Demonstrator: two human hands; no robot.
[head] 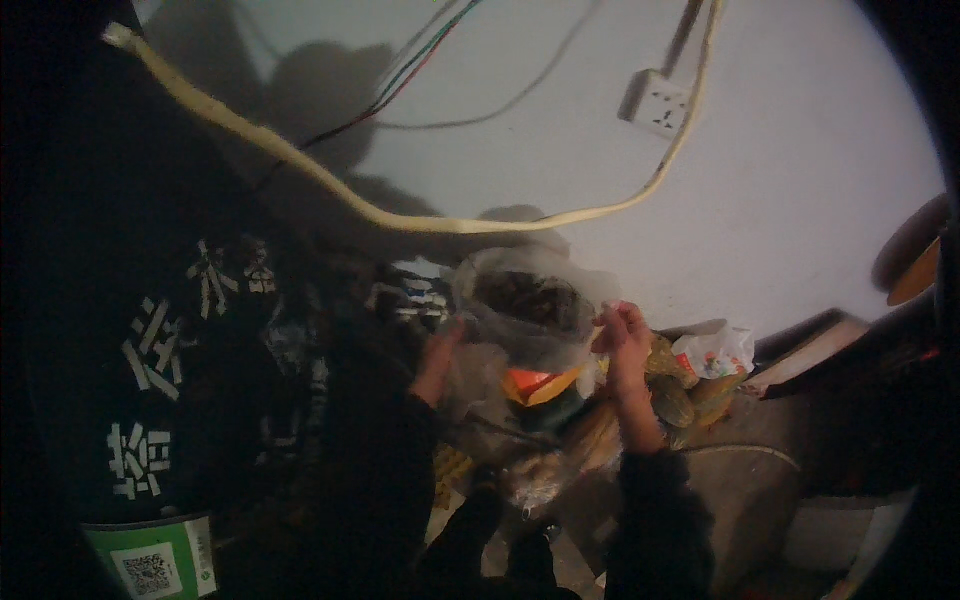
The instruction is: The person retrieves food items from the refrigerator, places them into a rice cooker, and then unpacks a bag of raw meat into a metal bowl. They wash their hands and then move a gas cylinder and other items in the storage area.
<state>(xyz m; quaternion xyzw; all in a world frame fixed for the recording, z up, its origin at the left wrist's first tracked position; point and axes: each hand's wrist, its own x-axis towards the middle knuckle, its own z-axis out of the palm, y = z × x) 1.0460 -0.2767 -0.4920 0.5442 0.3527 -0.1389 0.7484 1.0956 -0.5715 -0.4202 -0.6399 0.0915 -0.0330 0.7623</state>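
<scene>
A translucent plastic bag (517,349) hangs between my two hands, its mouth spread wide. Dark, small pieces (529,300) lie inside; what they are cannot be told. My left hand (439,364) is closed on the bag's left side, its fingers partly hidden in shadow. On the right, the fingers of my right hand (626,337) pinch the rim. Below the bag shows an orange and red packet (536,386). Gourd-like or melon-like produce (675,401) lies to the right of my right wrist, beneath a white printed plastic bag (716,352).
A pale cable or hose (450,225) loops across the upper view in front of a white wall (787,150) with a socket outlet (661,105). Thin coloured wires (412,71) hang there. A dark surface with large characters and a green card (150,559) stands left. Filled bags (536,480) lie near my feet.
</scene>
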